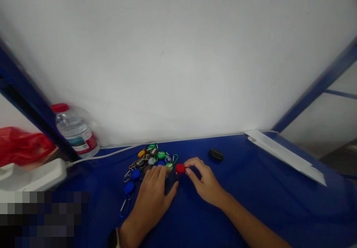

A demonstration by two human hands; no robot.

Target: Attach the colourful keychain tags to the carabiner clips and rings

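A heap of small coloured keychain tags (152, 156) with carabiner clips lies on the blue table (251, 188): green, orange, grey and blue ones. My left hand (153, 194) rests flat beside the heap, fingers stretched toward it and touching its near edge. My right hand (202, 181) pinches a red tag (180, 168) between thumb and forefinger, just right of the heap. A blue tag (128, 187) with a clip lies apart at the near left.
A water bottle (75, 130) with a red cap stands at the back left by a white cable (111, 153). A small black object (216, 154) lies behind my right hand. A white strip (284, 155) lies at the right. A red bag (22, 143) sits far left.
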